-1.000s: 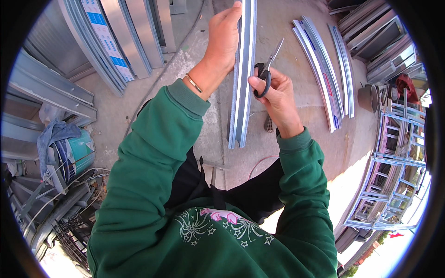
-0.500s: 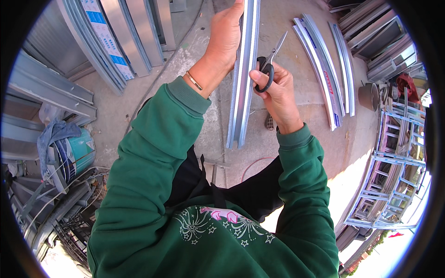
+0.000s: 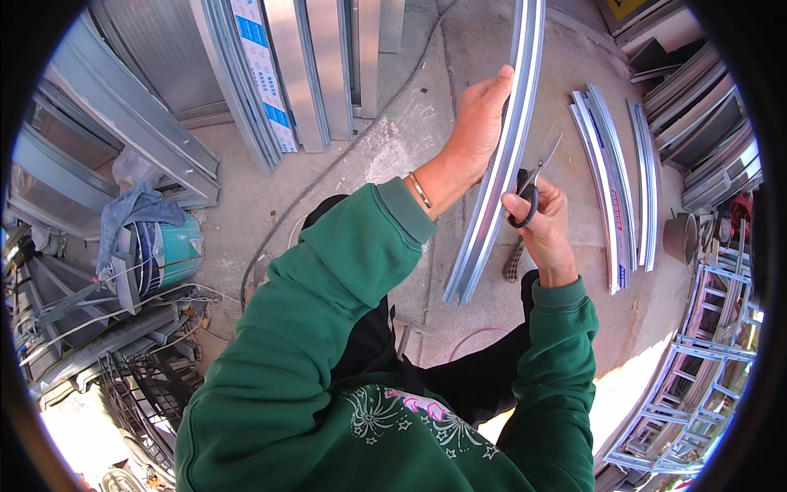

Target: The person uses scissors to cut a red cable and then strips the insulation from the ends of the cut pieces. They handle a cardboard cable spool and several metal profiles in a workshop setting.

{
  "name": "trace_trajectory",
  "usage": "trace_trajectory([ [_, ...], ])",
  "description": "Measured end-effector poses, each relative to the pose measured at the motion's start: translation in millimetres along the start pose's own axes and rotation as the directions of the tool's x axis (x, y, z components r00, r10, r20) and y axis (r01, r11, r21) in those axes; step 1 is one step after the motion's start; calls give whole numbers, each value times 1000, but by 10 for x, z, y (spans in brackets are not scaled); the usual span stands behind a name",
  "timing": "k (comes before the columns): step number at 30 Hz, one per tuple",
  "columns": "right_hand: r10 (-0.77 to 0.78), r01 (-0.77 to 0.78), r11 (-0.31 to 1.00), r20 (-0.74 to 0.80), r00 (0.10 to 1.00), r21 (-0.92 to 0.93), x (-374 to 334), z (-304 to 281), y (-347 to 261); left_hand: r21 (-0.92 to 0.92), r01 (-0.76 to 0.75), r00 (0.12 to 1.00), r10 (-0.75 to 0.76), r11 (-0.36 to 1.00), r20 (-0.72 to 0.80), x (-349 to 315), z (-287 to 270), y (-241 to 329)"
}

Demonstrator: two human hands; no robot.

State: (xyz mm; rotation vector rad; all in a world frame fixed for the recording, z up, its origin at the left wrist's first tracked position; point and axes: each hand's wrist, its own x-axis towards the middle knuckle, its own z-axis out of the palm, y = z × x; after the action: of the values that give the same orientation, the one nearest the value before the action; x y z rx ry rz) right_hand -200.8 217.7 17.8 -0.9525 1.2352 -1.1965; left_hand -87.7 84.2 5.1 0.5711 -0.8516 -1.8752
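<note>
A long silver metal profile (image 3: 494, 176), grooved and apparently curved by the lens, slants through the middle of the view, raised off the floor. Wrapped around its left side is my left hand (image 3: 475, 123), with the thumb pointing up along it and the other fingers mostly hidden behind. My right hand (image 3: 548, 225) is closed on a pair of scissors with black handles (image 3: 525, 209). Their slim metal blades point up and away, beside the profile and apart from it. The right thumb lies by the profile's lower part; whether it touches cannot be made out.
More metal profiles (image 3: 611, 193) lie on the concrete floor to the right. Tall panels and profiles (image 3: 324, 74) lean at the upper left. A teal bucket (image 3: 176, 250) with a blue cloth stands left. Metal frames (image 3: 697, 361) are stacked at right; a grey cable (image 3: 328, 176) crosses the floor.
The view has swung, so the surroundings sit farther right and lower. The profile leans more to the right at its top. Both hands keep their grips.
</note>
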Motion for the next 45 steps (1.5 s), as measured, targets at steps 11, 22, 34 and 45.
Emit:
trace_trajectory([
  [11,-27,28,1000,-101,994,12,96,-121,46,293,-328,930,361,898,-64,169,-228,328],
  [22,-41,25,996,-196,980,-84,54,-298,-122,937,331,745,579,108,-330,116,-2105,1361],
  [34,71,-95,989,-202,977,-112,63,-127,-168,869,489,596,699,74,-395,297,-3811,1165],
  [45,132,-153,981,-173,976,-115,-6,-108,-189,832,555,567,728,9,-386,531,-4210,1150],
])
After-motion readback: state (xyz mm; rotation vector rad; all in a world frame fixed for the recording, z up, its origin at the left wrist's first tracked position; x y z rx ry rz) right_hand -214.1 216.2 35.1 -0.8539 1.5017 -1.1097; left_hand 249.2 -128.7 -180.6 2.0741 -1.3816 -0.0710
